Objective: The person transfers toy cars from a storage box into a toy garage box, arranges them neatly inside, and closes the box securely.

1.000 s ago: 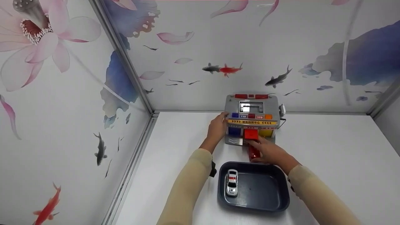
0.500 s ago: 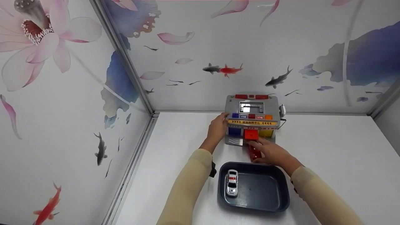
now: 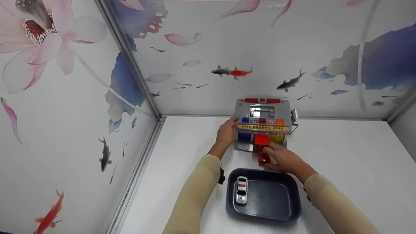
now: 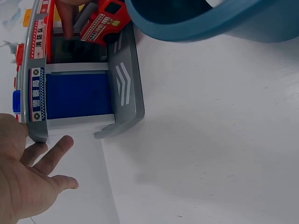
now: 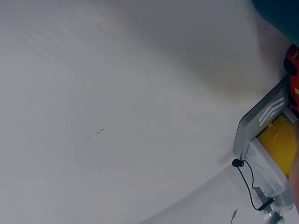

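My left hand [image 3: 226,133] rests against the left side of the grey toy station [image 3: 242,109]; its fingers look loosely extended in the left wrist view [image 4: 28,186]. From the right, my right hand [image 3: 284,158] holds a red toy truck [image 3: 263,156] just in front of the middle bay, under the raised red door [image 3: 261,139]. In the left wrist view, one straight finger [image 4: 68,21] of that hand reaches over the bay beside the truck [image 4: 103,22]. The truck only partly shows in the right wrist view [image 5: 294,81].
A dark blue tray [image 3: 263,218] stands in front of the station, with a white toy car [image 3: 241,190] inside at its left. Beside the bay are a blue door [image 4: 79,95] and a yellow door [image 5: 280,144]. Patterned walls rise behind and left.
The truck has straightened and shifted slightly towards the station. My right fingertips have moved a little right, showing more of its top. My left hand has stayed in place.
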### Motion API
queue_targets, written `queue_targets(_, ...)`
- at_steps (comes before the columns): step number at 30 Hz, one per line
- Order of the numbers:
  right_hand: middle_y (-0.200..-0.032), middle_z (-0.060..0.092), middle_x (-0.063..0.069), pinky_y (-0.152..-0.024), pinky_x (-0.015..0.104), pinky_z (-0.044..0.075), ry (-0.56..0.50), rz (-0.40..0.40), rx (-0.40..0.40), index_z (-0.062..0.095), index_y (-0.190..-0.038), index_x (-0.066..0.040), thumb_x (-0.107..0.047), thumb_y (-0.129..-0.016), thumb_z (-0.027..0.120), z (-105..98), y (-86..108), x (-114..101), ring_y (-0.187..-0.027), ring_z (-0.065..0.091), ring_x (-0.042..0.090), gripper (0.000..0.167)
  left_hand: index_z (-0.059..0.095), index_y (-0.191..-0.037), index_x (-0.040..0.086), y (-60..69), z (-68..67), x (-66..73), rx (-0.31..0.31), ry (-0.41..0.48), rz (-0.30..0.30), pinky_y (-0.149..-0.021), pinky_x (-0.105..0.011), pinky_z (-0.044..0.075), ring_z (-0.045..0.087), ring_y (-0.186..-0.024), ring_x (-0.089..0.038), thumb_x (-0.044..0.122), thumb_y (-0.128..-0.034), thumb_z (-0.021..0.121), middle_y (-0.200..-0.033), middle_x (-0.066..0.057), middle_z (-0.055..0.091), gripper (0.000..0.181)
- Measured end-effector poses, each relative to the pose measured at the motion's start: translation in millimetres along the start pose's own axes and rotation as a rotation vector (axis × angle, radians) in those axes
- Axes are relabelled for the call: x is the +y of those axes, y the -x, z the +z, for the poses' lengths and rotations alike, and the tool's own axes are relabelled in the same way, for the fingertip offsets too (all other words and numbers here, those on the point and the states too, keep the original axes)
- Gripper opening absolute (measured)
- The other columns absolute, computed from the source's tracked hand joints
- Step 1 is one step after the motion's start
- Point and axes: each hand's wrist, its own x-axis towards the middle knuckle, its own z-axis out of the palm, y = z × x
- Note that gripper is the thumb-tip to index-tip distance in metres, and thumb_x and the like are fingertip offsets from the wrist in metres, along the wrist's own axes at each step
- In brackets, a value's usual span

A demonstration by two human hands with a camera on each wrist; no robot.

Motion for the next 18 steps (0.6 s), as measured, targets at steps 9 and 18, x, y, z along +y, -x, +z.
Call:
queue_targets(9,-0.154,0.059,0.014,-0.107,0.057,0.062,0.048,-0.032,0.039,0.068,-0.141,-0.021,-0.023,-0.095,0.09,2.0,2.7,3.3,-0.128,0.069,0.034,0.05,0.058,-0.159,0.023,0.6,1.3,-0.6,-0.01,-0.014,-0.016,-0.118,-0.042,0.056,0.067,-0.144,-0.023,0.022,-0.1186,0.049,-0.156,-0.001,0.068,0.041)
queue_targets(18,-0.153,0.06,0.013,-0.103,0.054,0.064,0.092,-0.032,0.076,0.068,-0.143,-0.022,-0.02,-0.095,0.09,4.5,1.3,0.6,-0.123,0.072,0.033,0.053,0.059,-0.158,0.024,1.2,1.2,1.1,-0.006,0.005,-0.022,-0.118,-0.042,0.056,0.066,-0.144,-0.023,0.023,-0.119,0.049,-0.156,-0.001,0.068,0.04)
